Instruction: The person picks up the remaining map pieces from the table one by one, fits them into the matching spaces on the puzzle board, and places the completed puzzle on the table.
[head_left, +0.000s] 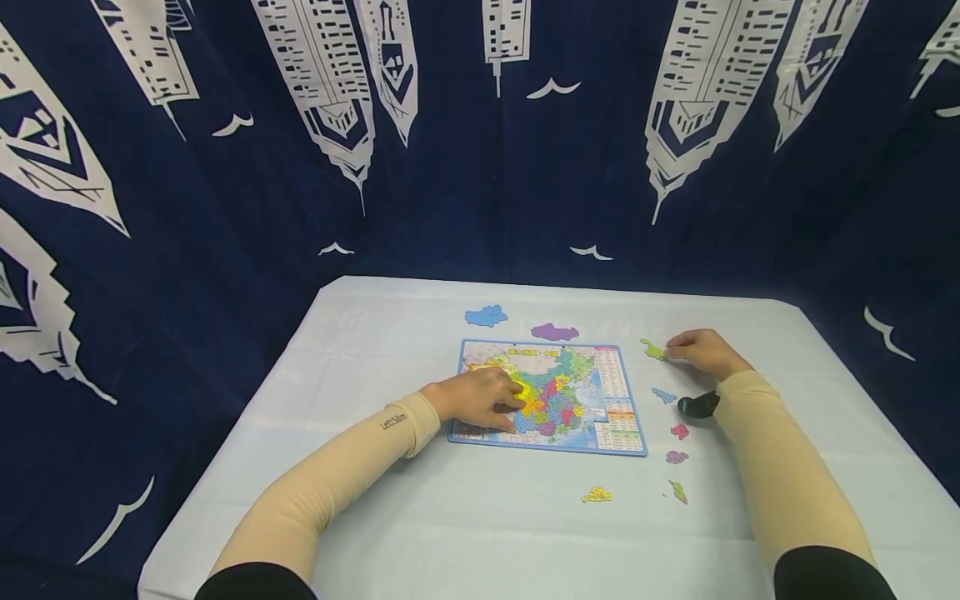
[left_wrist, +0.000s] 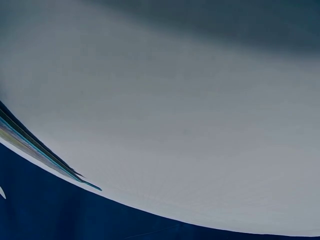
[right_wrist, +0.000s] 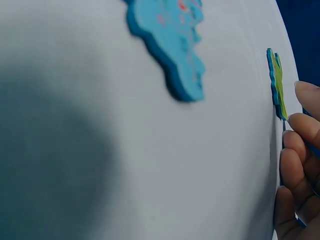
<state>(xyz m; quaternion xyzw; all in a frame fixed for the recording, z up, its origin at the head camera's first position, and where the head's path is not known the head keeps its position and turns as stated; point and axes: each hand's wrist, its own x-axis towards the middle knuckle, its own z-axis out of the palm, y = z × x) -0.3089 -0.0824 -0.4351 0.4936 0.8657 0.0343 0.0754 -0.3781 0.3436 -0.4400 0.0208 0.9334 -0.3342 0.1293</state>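
Note:
A blue-framed map puzzle board (head_left: 615, 392), with many coloured regions, lies flat on the white table. My left hand (head_left: 480, 398) rests over its left half, covering part of the map, with the fingers pointing right. To the right of the board, my right hand (head_left: 705, 352) pinches one end of a yellow-green puzzle piece (head_left: 651, 349). In the right wrist view the same green piece (right_wrist: 278, 82) shows blue edges, with the fingertips at its lower end. A light blue piece (head_left: 663, 395) lies near the right wrist. The left wrist view shows mostly blurred table and the board's edge.
Beyond the board lie a blue piece (head_left: 486, 316) and a purple piece (head_left: 555, 332). Down its right side are a pink piece (head_left: 679, 431), a mauve piece (head_left: 677, 457) and a green piece (head_left: 678, 492). A yellow piece (head_left: 597, 494) lies in front. Dark patterned cloth (head_left: 465, 192) hangs behind.

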